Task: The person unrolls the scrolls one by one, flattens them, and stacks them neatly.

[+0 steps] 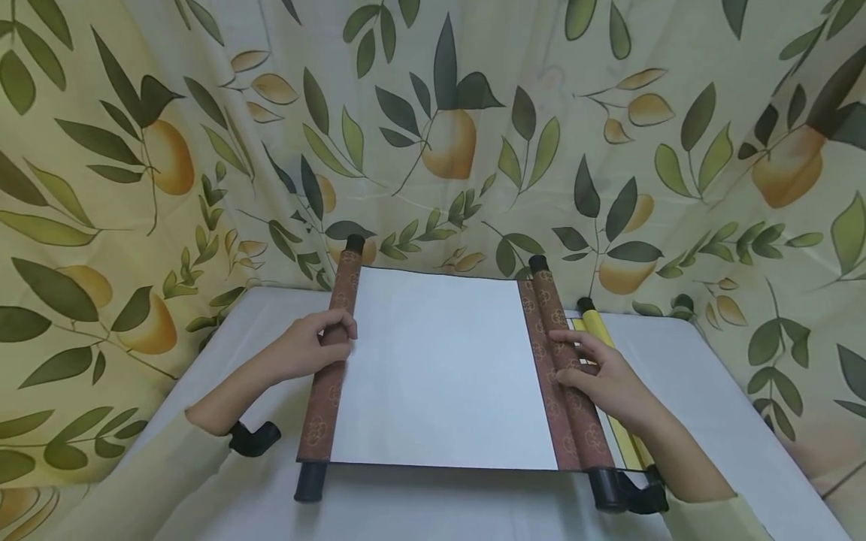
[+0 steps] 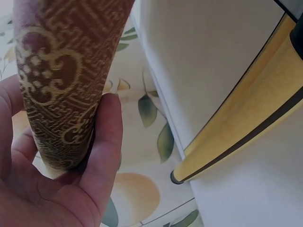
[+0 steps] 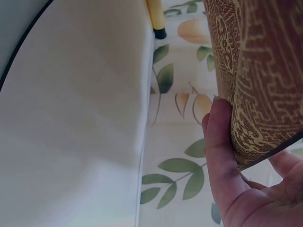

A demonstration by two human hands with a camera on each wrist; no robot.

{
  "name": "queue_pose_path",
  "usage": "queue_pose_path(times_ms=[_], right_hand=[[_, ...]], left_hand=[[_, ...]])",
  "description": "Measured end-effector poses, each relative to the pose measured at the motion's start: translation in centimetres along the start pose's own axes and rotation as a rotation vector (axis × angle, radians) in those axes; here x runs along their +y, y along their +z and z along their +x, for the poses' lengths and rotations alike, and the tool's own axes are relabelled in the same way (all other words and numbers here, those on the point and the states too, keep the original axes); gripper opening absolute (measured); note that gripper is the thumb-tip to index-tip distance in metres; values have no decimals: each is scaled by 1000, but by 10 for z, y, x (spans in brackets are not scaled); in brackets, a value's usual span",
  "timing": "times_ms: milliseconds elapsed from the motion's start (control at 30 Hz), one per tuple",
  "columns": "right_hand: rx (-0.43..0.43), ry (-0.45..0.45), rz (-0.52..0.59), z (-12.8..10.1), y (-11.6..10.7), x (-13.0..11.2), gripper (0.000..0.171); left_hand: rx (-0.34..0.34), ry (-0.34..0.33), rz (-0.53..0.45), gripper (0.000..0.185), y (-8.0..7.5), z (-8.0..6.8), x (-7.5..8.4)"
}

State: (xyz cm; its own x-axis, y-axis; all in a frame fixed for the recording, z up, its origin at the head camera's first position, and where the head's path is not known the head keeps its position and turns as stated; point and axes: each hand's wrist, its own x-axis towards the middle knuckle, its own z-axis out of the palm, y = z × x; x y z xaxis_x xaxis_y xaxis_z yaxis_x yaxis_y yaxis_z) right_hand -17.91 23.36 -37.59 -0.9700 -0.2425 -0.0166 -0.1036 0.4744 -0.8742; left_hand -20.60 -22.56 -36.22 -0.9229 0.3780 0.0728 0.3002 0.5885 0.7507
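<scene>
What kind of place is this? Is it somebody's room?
Probably a small craft or recording corner, not a plain room. A white table stands against a hung leaf-and-fruit curtain, and a brown scroll lies half unrolled on it, with a yellow scroll beside.

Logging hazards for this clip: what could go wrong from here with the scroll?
The left hand grips one roll and the right hand rests on the other; uneven pull could crease the white sheet. The yellow scroll lies right beside the right hand and could get nudged toward the table edge.
</scene>
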Motion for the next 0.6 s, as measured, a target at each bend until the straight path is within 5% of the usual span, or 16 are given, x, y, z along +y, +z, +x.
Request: queue_pose_path(times_ms=[600], right_hand=[[16, 16, -16, -4, -5, 3, 60]], left_hand=[[20, 8, 43, 19, -4, -1, -1]])
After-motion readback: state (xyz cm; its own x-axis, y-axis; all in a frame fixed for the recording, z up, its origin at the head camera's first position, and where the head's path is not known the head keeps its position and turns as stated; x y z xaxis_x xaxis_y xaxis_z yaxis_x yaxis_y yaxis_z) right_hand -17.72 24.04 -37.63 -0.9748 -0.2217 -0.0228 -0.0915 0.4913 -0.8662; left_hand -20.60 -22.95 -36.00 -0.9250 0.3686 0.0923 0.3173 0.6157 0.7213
